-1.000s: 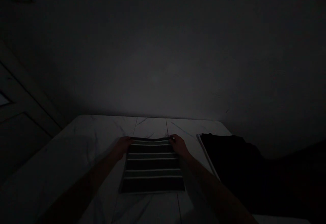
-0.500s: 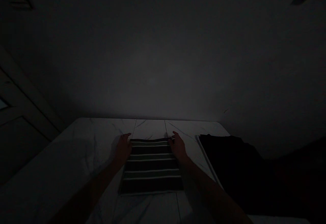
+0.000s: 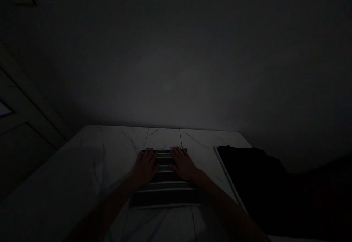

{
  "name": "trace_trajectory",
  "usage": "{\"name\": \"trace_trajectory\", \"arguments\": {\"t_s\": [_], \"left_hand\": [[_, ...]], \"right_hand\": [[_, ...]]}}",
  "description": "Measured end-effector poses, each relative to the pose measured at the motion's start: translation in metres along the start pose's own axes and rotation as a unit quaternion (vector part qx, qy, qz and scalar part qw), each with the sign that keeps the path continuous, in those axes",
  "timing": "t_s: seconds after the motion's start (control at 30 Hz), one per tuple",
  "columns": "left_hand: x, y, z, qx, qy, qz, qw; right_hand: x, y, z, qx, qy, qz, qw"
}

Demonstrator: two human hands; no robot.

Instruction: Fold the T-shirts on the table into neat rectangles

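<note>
Dark striped cloth (image 3: 165, 198) lies flat on the marble-patterned table (image 3: 82, 168), its long side running crosswise to me; my left hand (image 3: 145, 167) and right hand (image 3: 183, 164) press spread on its far half (equally near, from here).

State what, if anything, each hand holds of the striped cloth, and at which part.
Nothing is held: the left hand and the right hand lie flat, palms down, on the dark striped cloth, with no grip on any edge.

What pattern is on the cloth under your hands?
The cloth is dark with thin pale stripes running across it, seen best in the head view.
</note>
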State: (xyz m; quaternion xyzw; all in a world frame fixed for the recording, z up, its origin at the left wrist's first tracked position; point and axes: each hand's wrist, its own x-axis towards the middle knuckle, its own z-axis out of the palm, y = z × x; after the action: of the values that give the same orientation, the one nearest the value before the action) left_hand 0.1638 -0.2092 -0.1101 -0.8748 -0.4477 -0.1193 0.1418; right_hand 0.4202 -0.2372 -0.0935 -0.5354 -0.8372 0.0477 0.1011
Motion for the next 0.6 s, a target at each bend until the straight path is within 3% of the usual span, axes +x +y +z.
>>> {"name": "trace_trajectory", "arguments": {"t_s": [0.17,0.33,0.43,0.6], "left_hand": [[0.002,-0.002,-0.001,-0.007,-0.012,0.002,1.000],[0.007,0.000,-0.017,-0.014,-0.044,0.000,0.999],[-0.001,0.014,-0.026,-0.022,-0.036,-0.001,0.999],[-0.022,0.044,-0.028,-0.044,-0.029,0.019,0.998]], "right_hand": [[0.000,0.003,0.004,-0.002,-0.017,0.008,1.000],[0.003,-0.001,-0.009,-0.003,-0.040,0.024,0.999],[-0.003,-0.014,-0.013,-0.003,-0.019,0.036,0.999],[-0.029,-0.044,-0.003,-0.005,0.006,0.025,1.000]]}}
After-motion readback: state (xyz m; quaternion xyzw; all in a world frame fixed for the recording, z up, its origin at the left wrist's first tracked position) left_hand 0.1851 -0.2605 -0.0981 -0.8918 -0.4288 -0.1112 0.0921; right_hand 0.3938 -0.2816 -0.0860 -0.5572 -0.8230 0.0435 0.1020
